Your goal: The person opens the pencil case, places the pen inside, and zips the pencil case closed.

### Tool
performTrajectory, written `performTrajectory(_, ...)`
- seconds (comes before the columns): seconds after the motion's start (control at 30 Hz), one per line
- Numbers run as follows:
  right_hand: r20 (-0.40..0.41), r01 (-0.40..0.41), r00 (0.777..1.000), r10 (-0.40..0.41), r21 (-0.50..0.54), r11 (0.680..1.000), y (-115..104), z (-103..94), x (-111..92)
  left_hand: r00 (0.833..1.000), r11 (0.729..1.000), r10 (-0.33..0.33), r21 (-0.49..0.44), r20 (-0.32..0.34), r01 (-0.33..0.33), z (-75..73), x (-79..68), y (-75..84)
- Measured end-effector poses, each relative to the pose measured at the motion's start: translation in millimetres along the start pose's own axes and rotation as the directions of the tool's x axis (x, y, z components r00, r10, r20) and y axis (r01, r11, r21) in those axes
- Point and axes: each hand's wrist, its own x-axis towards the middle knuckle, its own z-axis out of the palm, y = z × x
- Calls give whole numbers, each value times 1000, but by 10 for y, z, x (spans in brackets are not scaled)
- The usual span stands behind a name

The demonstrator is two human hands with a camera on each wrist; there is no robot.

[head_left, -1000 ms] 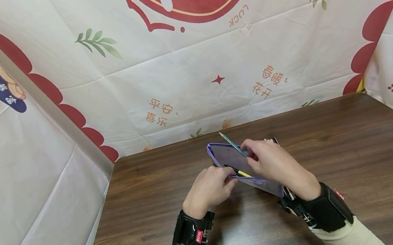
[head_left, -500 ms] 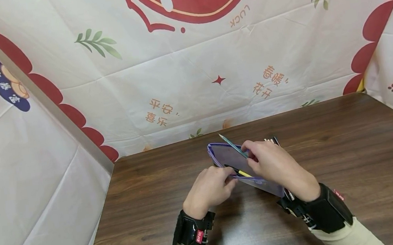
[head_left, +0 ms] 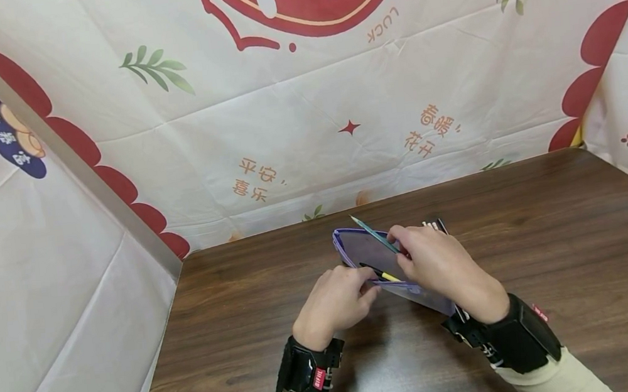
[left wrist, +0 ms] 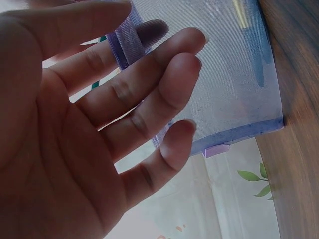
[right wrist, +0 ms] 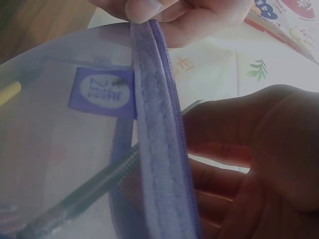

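Note:
A purple-edged mesh pencil pouch (head_left: 426, 297) lies unzipped on the table, its mouth spread. My left hand (head_left: 332, 301) pinches the near edge of its mouth between thumb and index finger; in the left wrist view the other fingers lie against the mesh (left wrist: 224, 74). My right hand (head_left: 440, 266) holds a teal pencil (head_left: 373, 233) over the mouth, the sharpened tip pointing up and away to the left. Through the mesh in the right wrist view, the pencil's lower part (right wrist: 84, 194) slants down inside the pouch. A black-and-yellow pen (head_left: 388, 276) lies inside.
White and dark stick ends (head_left: 433, 225) show just beyond my right hand; what they are is hard to tell. The brown wooden table (head_left: 237, 342) meets a printed white cloth wall (head_left: 283, 110) at the back and side cloths left and right.
My right hand and the pencil have shifted very slightly to the right and down. The left hand keeps its hold on the pouch edge.

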Motion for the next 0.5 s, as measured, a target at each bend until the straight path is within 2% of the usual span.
performTrajectory(0.5,8,-9,1000,9,-43,999,13,60,-46,1000,1000,4,5,-6,-4,49,-25,4)
